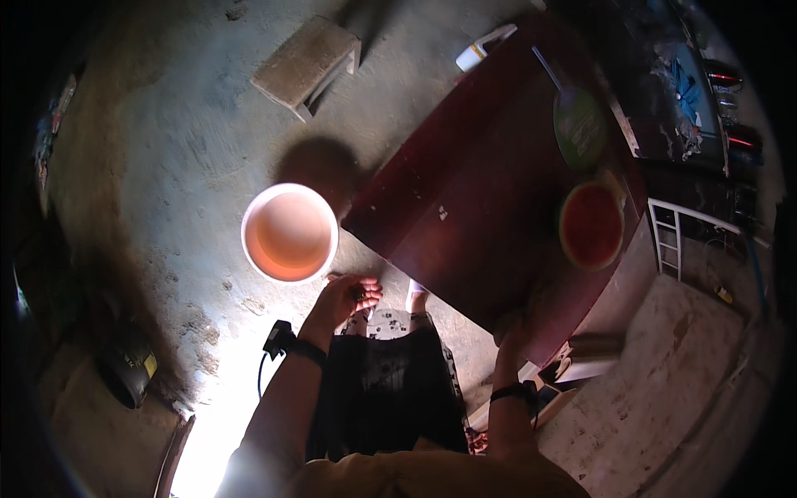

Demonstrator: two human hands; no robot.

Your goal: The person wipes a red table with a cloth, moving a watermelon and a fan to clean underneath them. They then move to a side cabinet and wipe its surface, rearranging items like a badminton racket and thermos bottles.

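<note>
My left hand [356, 296] is palm up beside a round white-rimmed bucket [289, 233]; small dark bits lie in its half-curled fingers, too small to name. The bucket appears orange-brown inside. On the right, my right hand [514, 327] rests at the near edge of a dark red table [436, 211]; its fingers are in shadow, and what they touch cannot be told. Toward the table's far right side sits a round red container with a pale rim [591, 225]. Beyond it lies a green hand fan [580, 127] with a pale handle.
A low wooden bench [307, 59] stands on the concrete floor past the bucket. A white container [471, 57] is at the table's far edge. Below the table's right side are wooden pieces [588, 358]. A black container [127, 367] lies at left, and a white metal rack [666, 239] stands at right.
</note>
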